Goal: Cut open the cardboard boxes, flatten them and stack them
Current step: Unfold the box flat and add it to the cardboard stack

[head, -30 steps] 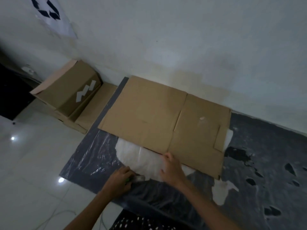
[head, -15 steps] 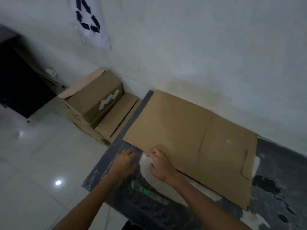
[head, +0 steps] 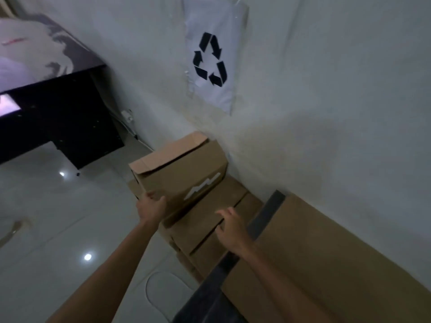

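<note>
Brown cardboard box (head: 179, 173) tilted atop flattened boxes (head: 210, 224), flat cardboard sheet (head: 326, 257) by wall

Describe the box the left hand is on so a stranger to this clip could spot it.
Below the recycling sign on the white wall, a cardboard pile sits on the floor. The box lies on top, the left hand gripping its near corner. Unlike the flat pieces under it, it is unflattened and bears a white zigzag mark.
</note>
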Demonstrator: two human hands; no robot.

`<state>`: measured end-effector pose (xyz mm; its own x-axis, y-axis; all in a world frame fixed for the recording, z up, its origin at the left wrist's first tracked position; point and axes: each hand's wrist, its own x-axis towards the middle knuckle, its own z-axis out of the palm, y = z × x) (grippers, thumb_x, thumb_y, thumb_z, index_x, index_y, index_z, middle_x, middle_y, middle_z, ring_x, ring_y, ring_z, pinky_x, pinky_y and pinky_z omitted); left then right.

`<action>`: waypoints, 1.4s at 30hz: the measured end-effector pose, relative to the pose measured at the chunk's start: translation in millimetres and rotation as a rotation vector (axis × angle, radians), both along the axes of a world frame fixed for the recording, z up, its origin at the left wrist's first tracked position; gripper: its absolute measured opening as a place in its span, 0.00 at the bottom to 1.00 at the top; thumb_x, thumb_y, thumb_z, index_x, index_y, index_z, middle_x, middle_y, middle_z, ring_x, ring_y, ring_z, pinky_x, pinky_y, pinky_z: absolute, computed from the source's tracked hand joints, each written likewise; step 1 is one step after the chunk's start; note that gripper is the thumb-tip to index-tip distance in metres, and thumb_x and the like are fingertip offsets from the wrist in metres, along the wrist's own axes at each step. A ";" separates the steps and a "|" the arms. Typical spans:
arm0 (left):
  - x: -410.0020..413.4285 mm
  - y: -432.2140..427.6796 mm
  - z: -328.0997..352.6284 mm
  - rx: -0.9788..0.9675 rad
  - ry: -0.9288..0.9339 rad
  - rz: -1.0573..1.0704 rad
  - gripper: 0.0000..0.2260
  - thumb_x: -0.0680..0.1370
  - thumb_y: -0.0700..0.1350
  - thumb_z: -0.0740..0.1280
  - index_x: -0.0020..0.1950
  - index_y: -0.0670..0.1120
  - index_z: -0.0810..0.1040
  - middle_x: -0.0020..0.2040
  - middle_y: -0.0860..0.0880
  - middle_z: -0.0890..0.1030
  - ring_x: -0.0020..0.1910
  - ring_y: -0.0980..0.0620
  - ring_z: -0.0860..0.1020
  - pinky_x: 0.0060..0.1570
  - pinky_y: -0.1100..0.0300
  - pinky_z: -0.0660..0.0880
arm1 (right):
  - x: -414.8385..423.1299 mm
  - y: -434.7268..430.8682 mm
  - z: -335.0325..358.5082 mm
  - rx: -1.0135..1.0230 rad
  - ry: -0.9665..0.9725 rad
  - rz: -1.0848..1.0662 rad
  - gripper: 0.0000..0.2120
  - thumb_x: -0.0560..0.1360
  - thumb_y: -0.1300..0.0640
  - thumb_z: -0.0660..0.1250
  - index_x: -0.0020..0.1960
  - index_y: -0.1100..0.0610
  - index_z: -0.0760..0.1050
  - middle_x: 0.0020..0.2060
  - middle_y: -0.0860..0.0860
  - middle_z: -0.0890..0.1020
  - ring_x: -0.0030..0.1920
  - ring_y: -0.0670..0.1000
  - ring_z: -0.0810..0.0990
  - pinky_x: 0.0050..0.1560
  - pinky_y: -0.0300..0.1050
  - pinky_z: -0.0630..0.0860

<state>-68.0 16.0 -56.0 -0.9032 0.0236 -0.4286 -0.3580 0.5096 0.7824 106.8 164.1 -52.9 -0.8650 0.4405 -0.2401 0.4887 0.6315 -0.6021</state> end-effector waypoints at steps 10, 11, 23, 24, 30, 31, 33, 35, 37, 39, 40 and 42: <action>-82.7 -12.8 -77.8 -0.091 -0.162 0.053 0.33 0.76 0.48 0.70 0.73 0.36 0.58 0.70 0.36 0.67 0.65 0.35 0.69 0.62 0.43 0.72 | -141.2 84.1 -60.0 -0.134 -0.026 -0.329 0.31 0.76 0.56 0.67 0.74 0.62 0.60 0.71 0.58 0.68 0.69 0.57 0.68 0.68 0.47 0.65; -84.0 -15.8 -81.8 -0.076 -0.153 0.024 0.31 0.78 0.46 0.69 0.74 0.37 0.59 0.70 0.37 0.67 0.64 0.36 0.70 0.60 0.44 0.72 | -150.8 90.8 -62.7 -0.151 -0.007 -0.346 0.33 0.76 0.55 0.68 0.75 0.62 0.58 0.72 0.58 0.66 0.70 0.57 0.67 0.68 0.46 0.64; -88.2 -21.8 -107.1 0.197 -0.079 -0.069 0.21 0.80 0.38 0.63 0.73 0.47 0.66 0.55 0.49 0.72 0.42 0.49 0.73 0.48 0.50 0.74 | -206.6 108.5 -92.8 -0.223 -0.032 -0.456 0.54 0.73 0.45 0.71 0.77 0.61 0.33 0.78 0.56 0.43 0.78 0.56 0.46 0.75 0.49 0.51; -86.6 -23.8 -103.1 0.214 -0.090 -0.072 0.21 0.80 0.36 0.62 0.73 0.47 0.67 0.55 0.48 0.74 0.46 0.47 0.75 0.51 0.48 0.75 | -206.2 107.7 -91.5 -0.208 -0.042 -0.469 0.54 0.72 0.45 0.72 0.77 0.61 0.34 0.78 0.57 0.43 0.78 0.57 0.46 0.75 0.49 0.51; -78.9 -58.7 -68.9 0.257 -0.020 -0.105 0.21 0.78 0.34 0.60 0.69 0.50 0.72 0.62 0.44 0.77 0.55 0.43 0.77 0.58 0.46 0.75 | -172.8 100.5 -66.0 -0.135 -0.138 -0.466 0.40 0.69 0.42 0.74 0.71 0.63 0.64 0.70 0.60 0.66 0.69 0.60 0.68 0.67 0.54 0.70; -78.3 -63.8 -56.9 0.272 0.005 -0.096 0.19 0.79 0.35 0.61 0.66 0.51 0.73 0.62 0.43 0.78 0.54 0.44 0.77 0.58 0.47 0.74 | -165.1 98.6 -57.6 -0.167 -0.109 -0.466 0.41 0.69 0.43 0.75 0.72 0.62 0.63 0.70 0.60 0.67 0.68 0.60 0.69 0.66 0.53 0.71; -73.4 -71.4 -27.5 0.299 0.037 -0.063 0.17 0.80 0.38 0.61 0.67 0.48 0.73 0.59 0.44 0.78 0.53 0.44 0.76 0.57 0.50 0.73 | -146.3 91.0 -32.0 -0.244 -0.039 -0.468 0.41 0.71 0.47 0.74 0.75 0.62 0.58 0.69 0.59 0.68 0.66 0.59 0.71 0.63 0.49 0.73; -63.8 -76.8 4.1 0.317 0.069 -0.044 0.17 0.80 0.40 0.62 0.69 0.44 0.72 0.57 0.45 0.77 0.53 0.45 0.76 0.57 0.51 0.72 | -123.9 81.2 1.8 -0.279 0.003 -0.467 0.40 0.72 0.48 0.73 0.75 0.61 0.56 0.69 0.58 0.69 0.63 0.57 0.73 0.58 0.48 0.74; -47.5 -81.1 33.1 0.323 0.103 -0.064 0.17 0.80 0.41 0.62 0.69 0.44 0.73 0.57 0.44 0.77 0.53 0.45 0.76 0.55 0.51 0.71 | -93.8 71.9 37.7 -0.291 0.041 -0.474 0.39 0.72 0.47 0.73 0.73 0.60 0.58 0.67 0.57 0.71 0.57 0.54 0.74 0.52 0.46 0.75; -26.8 -83.2 58.9 0.330 0.123 -0.069 0.17 0.80 0.42 0.62 0.68 0.43 0.72 0.57 0.44 0.76 0.52 0.46 0.75 0.53 0.52 0.71 | -57.0 62.9 73.0 -0.287 0.081 -0.495 0.36 0.71 0.47 0.74 0.70 0.59 0.60 0.64 0.56 0.73 0.53 0.51 0.74 0.51 0.45 0.74; -14.7 -83.5 70.0 0.335 0.119 -0.068 0.17 0.80 0.42 0.62 0.68 0.43 0.72 0.58 0.43 0.76 0.52 0.46 0.75 0.51 0.52 0.71 | -36.2 60.3 87.4 -0.279 0.092 -0.513 0.36 0.71 0.46 0.74 0.69 0.59 0.61 0.63 0.55 0.73 0.53 0.51 0.74 0.51 0.45 0.74; 14.4 -80.5 91.5 0.357 0.102 -0.106 0.16 0.79 0.42 0.62 0.68 0.43 0.72 0.58 0.43 0.77 0.49 0.48 0.76 0.47 0.54 0.71 | 10.9 53.4 116.7 -0.249 0.113 -0.554 0.35 0.70 0.46 0.74 0.68 0.59 0.62 0.59 0.53 0.74 0.52 0.51 0.74 0.50 0.45 0.75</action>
